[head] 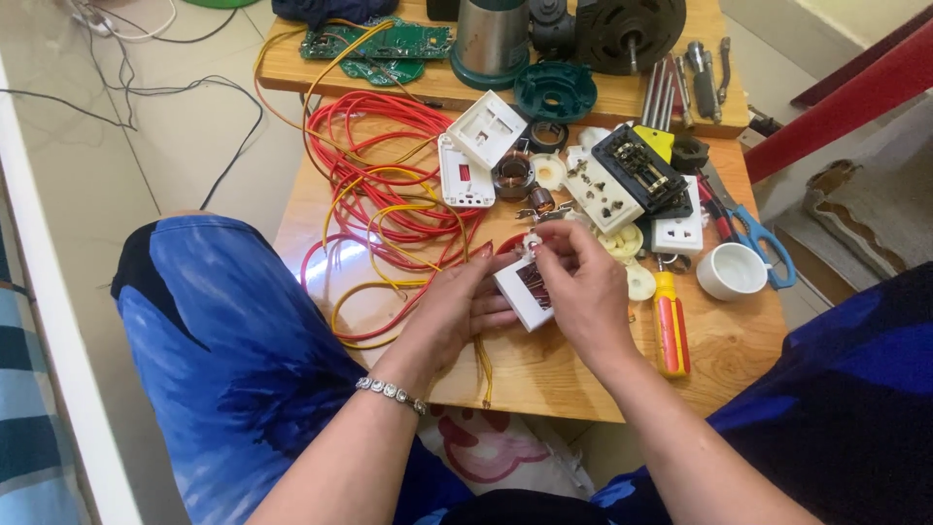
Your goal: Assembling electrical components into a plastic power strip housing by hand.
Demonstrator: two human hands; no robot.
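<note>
Hands: both meet over the near middle of the wooden table, just above its surface.
Left hand: cups a small white switch box from the left, fingers curled under and around it; a beaded bracelet sits on the wrist.
Right hand: arches over the box's right side, fingertips pinched on a small white part at its far top edge.
Switch box: tilted, open face up, dark red inside showing between the two hands.
Wires: red and yellow wires lie tangled to the left, touching the left hand.
Screwdriver: a red and yellow screwdriver lies just right of the right hand.
Far side: white socket plates, a white cup, blue-handled scissors and a green circuit board.
</note>
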